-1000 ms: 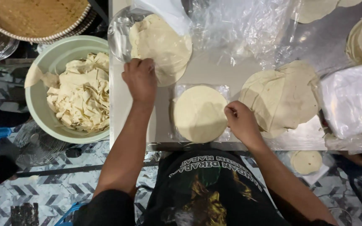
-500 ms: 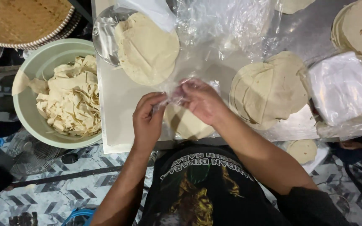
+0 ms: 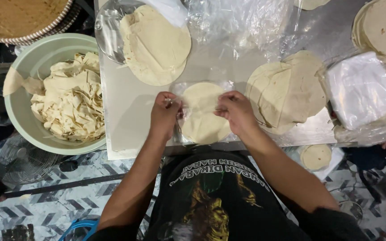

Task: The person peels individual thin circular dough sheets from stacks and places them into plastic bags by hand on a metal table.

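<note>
A round pale flatbread (image 3: pixel 203 114) lies on the metal table (image 3: pixel 130 111) in front of me, with a clear plastic sheet (image 3: pixel 180 89) over or around it. My left hand (image 3: pixel 165 115) pinches the plastic at the flatbread's left edge. My right hand (image 3: pixel 237 111) pinches it at the right edge. Both hands are closed on the thin film. A larger stack of flatbreads (image 3: pixel 155 44) rests farther back on a clear plate.
A pale green bowl (image 3: pixel 27 67) of flatbread scraps sits at left. Another flatbread pile (image 3: pixel 287 89) lies right, beside a white plastic-wrapped stack (image 3: pixel 360 89). More flatbreads (image 3: pixel 383 27) sit far right; crumpled clear plastic (image 3: pixel 242 22) at back. A woven tray (image 3: pixel 18 13) is top left.
My hands came together over the small flatbread half a second ago and have since spread apart to its left and right edges, drawing the plastic with them.
</note>
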